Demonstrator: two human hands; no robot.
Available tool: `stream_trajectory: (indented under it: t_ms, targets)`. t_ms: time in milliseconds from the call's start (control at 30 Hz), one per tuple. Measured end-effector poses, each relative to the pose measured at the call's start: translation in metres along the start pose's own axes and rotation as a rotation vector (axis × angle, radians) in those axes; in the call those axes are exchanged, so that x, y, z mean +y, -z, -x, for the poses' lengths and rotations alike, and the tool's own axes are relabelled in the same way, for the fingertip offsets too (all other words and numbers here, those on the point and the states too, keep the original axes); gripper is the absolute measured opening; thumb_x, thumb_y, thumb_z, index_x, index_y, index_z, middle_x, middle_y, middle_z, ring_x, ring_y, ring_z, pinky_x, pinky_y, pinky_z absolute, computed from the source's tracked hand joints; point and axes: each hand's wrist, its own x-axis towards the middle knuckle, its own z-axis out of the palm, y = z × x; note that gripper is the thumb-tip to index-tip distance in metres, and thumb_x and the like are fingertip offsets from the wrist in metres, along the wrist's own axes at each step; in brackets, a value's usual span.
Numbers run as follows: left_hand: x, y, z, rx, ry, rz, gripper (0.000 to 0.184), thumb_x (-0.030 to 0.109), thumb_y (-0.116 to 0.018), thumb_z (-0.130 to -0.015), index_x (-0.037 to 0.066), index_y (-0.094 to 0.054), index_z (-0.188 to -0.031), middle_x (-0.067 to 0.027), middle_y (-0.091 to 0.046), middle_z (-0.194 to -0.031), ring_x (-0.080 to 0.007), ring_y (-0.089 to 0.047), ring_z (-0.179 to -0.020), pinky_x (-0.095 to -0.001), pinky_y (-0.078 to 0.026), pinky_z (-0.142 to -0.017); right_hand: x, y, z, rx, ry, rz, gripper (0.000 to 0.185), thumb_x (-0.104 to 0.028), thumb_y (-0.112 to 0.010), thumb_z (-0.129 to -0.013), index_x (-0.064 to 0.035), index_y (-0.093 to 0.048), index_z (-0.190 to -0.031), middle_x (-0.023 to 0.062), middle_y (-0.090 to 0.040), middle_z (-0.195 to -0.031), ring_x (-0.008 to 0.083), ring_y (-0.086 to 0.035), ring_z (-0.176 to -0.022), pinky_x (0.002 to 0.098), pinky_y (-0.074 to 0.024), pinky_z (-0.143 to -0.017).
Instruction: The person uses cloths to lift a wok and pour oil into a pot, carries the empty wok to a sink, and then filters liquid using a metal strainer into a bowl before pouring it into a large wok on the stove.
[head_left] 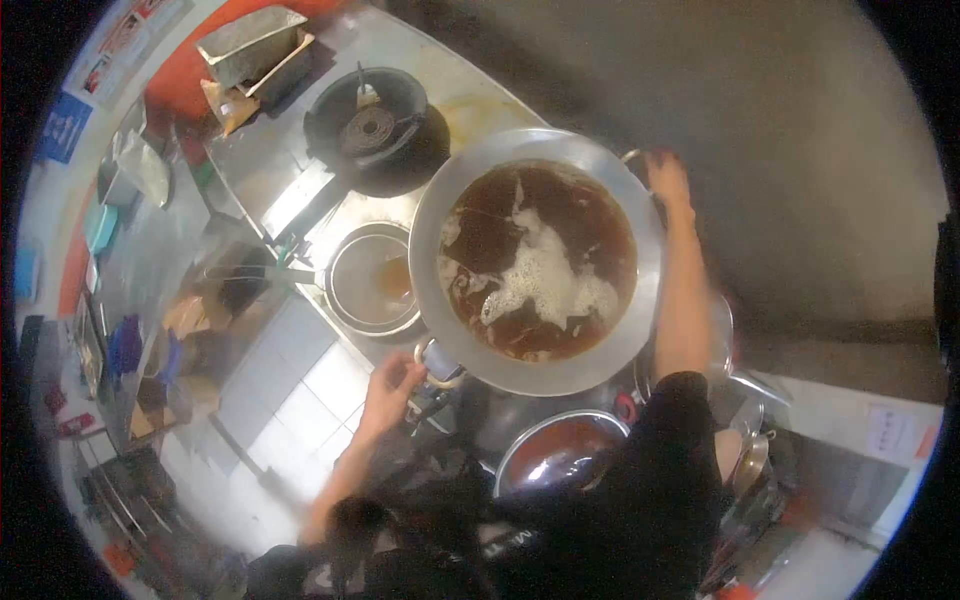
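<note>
**Both hands at the wok's handles**

Your wok (540, 375) lies between your two hands, beyond your body, beside the small pan (374, 329). It is round, so the line that matters runs through its handles, slanting from near left to far right. Your left hand (388, 397) is at the near handle (421, 355), its fingers pinching the loop; your right hand (668, 180) reaches further out to the far handle (632, 156), its fingers curled at the loop, though their tips are partly hidden. Each hand is nearest its own handle, and neither is nearer the wok overall. Whether the wok is resting or raised, you cannot tell from here.

Count one wok with two handles, holding one pool of brown liquid (495, 215) with pale foam (540, 270) on it. There is one small pan on the left, one black burner (370, 130) beyond it on the counter (440, 70), and one bowl (515, 460) nearer your body. Two oblong tins (250, 50) sit at the far left.
</note>
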Motion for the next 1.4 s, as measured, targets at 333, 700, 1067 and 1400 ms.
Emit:
stream_trajectory:
  t_ms: [333,700,1067,1400]
  targets:
    - [0.016,-0.005,-0.003,0.093,0.143,-0.106,0.025,0.017,-0.065,-0.09,-0.003,-0.059,-0.104,-0.0068,-0.063,-0.089,-0.0135,-0.058,-0.085,-0.0294,-0.047,-0.078,0.044,-0.056,-0.076,-0.281,0.119,0.063,0.053,-0.041,-0.028,-0.1,-0.001,-0.059,-0.118,0.0261,-0.056,-0.122,0.0427,-0.052,-0.115,0.0482,-0.0399,-0.099]
    - [0.015,-0.012,0.001,0.118,0.133,-0.089,0.021,0.015,-0.064,-0.091,-0.003,-0.058,-0.101,-0.0058,-0.061,-0.086,-0.0133,-0.057,-0.083,-0.0301,-0.047,-0.077,0.025,-0.037,-0.051,-0.132,0.189,-0.02,0.053,-0.043,-0.035,-0.098,0.0001,-0.059,-0.118,0.0222,-0.063,-0.11,0.0373,-0.059,-0.107,0.044,-0.0423,-0.091]
    - [0.004,-0.01,0.003,0.105,0.122,-0.134,0.021,0.016,-0.064,-0.091,-0.003,-0.06,-0.098,-0.0068,-0.063,-0.084,-0.0141,-0.06,-0.081,-0.0293,-0.049,-0.075,0.013,-0.026,-0.054,-0.238,0.119,-0.008,0.057,-0.047,-0.03,-0.098,-0.002,-0.056,-0.122,0.0267,-0.054,-0.126,0.0437,-0.05,-0.118,0.0491,-0.0393,-0.099]
    - [0.021,0.007,-0.003,-0.127,0.0,-0.201,0.038,0.028,-0.06,-0.094,-0.008,-0.064,-0.103,-0.0122,-0.069,-0.079,-0.017,-0.065,-0.075,-0.0304,-0.051,-0.073,-0.023,0.119,0.136,0.334,-0.052,-0.468,0.046,-0.036,-0.058,-0.093,-0.0018,-0.054,-0.123,0.0236,-0.059,-0.121,0.0318,-0.057,-0.115,0.0396,-0.0444,-0.096]
